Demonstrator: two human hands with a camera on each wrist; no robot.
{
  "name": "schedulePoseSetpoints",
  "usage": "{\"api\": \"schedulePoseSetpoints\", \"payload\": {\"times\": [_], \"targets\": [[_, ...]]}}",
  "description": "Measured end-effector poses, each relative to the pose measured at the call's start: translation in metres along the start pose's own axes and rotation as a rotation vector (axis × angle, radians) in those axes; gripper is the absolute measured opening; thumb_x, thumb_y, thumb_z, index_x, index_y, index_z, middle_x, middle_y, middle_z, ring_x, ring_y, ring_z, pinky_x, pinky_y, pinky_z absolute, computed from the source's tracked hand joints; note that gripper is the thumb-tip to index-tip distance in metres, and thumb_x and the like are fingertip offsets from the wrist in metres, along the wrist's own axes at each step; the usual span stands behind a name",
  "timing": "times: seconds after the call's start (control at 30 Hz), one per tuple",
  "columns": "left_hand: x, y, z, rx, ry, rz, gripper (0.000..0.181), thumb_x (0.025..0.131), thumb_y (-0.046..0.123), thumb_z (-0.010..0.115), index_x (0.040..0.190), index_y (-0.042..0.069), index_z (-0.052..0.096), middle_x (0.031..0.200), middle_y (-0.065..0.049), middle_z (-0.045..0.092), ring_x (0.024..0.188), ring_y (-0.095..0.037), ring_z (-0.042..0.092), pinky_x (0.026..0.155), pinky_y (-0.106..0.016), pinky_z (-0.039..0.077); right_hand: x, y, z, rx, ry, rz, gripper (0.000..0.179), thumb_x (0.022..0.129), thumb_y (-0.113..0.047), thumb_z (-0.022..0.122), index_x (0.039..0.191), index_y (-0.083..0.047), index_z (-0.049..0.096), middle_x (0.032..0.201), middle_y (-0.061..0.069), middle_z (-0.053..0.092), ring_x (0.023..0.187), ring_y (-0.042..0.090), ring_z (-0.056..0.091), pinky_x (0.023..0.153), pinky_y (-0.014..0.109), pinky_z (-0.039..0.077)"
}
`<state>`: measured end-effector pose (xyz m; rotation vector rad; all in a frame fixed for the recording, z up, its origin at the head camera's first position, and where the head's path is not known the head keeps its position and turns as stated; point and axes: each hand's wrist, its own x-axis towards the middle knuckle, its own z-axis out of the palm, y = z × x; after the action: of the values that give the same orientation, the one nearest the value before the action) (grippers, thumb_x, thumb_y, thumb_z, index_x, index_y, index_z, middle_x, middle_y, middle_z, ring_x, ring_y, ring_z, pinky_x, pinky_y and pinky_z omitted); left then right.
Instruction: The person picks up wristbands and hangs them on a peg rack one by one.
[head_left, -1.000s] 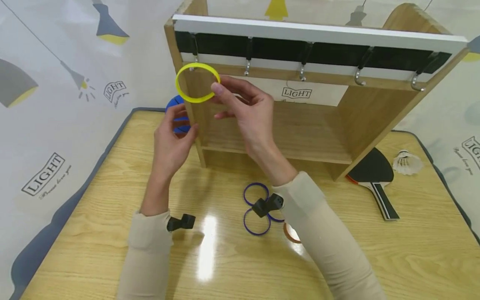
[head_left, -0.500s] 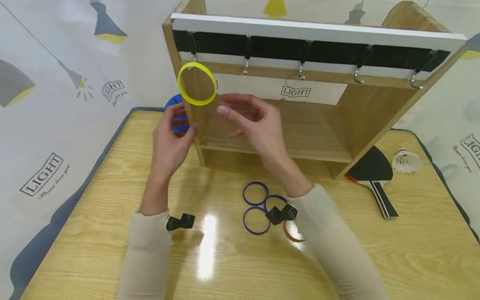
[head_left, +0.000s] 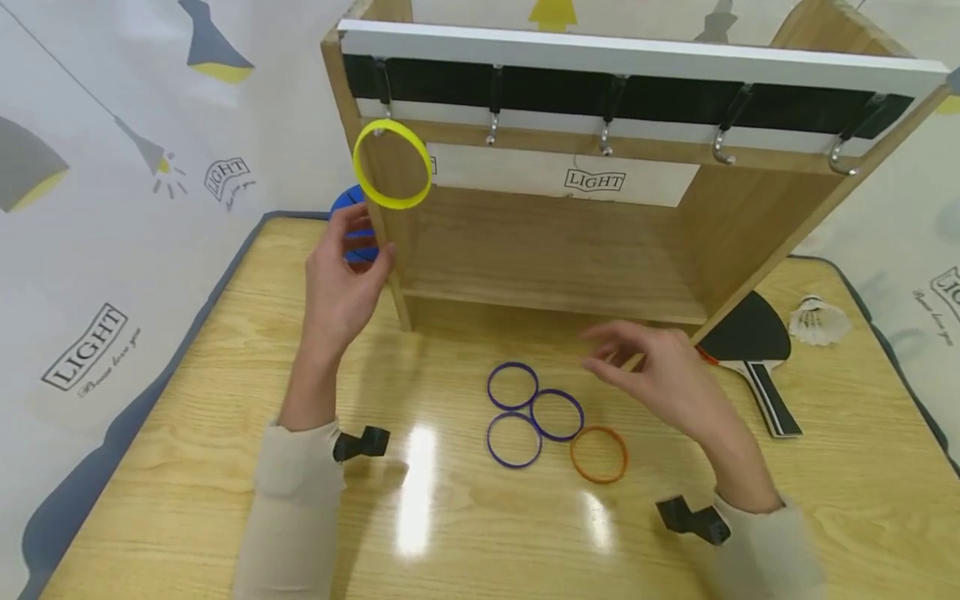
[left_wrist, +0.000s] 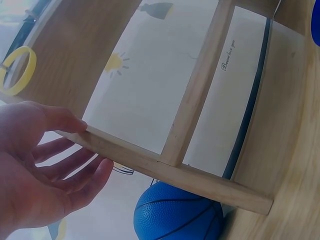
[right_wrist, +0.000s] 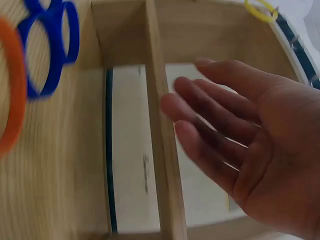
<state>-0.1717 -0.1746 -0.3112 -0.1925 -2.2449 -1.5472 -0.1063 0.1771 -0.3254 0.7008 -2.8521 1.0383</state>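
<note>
A yellow ring [head_left: 393, 164] hangs from the leftmost hook of the wooden shelf [head_left: 555, 242]. My left hand [head_left: 341, 279] holds the shelf's left side board, thumb on one face and fingers on the other; the left wrist view shows this hand [left_wrist: 55, 165] at the board's edge. My right hand [head_left: 660, 375] is in the air over the table, fingers loosely bent and holding nothing. Close to it lie an orange ring [head_left: 599, 454] and three purple-blue rings [head_left: 557, 415], flat on the table. In the right wrist view the right hand's palm [right_wrist: 285, 150] shows bare.
Several metal hooks [head_left: 606, 142] line the shelf's upper front. Behind its left side sits a blue ball [left_wrist: 177, 212], partly hidden in the head view. A table tennis paddle [head_left: 750, 342] and a shuttlecock [head_left: 819, 321] lie at the right.
My right hand has let go of the yellow ring, which now hangs on the hook, and has moved down and right over the table. The left hand has stayed in place.
</note>
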Motion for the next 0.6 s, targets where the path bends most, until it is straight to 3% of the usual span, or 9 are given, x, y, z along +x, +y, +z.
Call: {"api": "schedulePoseSetpoints", "payload": {"times": [0.17, 0.37, 0.6], "targets": [[0.0, 0.0, 0.003, 0.019, 0.007, 0.005, 0.045, 0.091, 0.006, 0.066, 0.133, 0.003, 0.052, 0.122, -0.014, 0.061, 0.102, -0.027, 0.061, 0.079, -0.029, 0.052, -0.021, 0.023, -0.012, -0.127, -0.166, 0.083, 0.014, 0.09, -0.025, 0.073, 0.101, -0.017, 0.073, 0.083, -0.011, 0.067, 0.076, 0.008, 0.062, 0.063, 0.03, 0.05], [-0.001, 0.0, 0.001, 0.009, 0.011, 0.013, 0.045, 0.09, 0.009, 0.067, 0.133, 0.006, 0.053, 0.122, -0.011, 0.061, 0.103, -0.024, 0.061, 0.077, -0.027, 0.051, -0.025, 0.036, -0.006, -0.103, -0.366, 0.139, 0.015, 0.086, -0.023, 0.076, 0.097, -0.013, 0.071, 0.082, -0.011, 0.064, 0.074, 0.007, 0.059, 0.063, 0.028, 0.049], [-0.002, 0.0, 0.003, 0.003, 0.004, 0.027, 0.045, 0.091, 0.014, 0.067, 0.133, 0.01, 0.054, 0.121, -0.007, 0.062, 0.101, -0.021, 0.061, 0.078, -0.028, 0.052, -0.026, 0.036, 0.005, -0.058, -0.458, 0.179, 0.014, 0.081, -0.022, 0.081, 0.087, -0.015, 0.069, 0.076, -0.009, 0.062, 0.069, 0.008, 0.057, 0.065, 0.031, 0.049]]}}
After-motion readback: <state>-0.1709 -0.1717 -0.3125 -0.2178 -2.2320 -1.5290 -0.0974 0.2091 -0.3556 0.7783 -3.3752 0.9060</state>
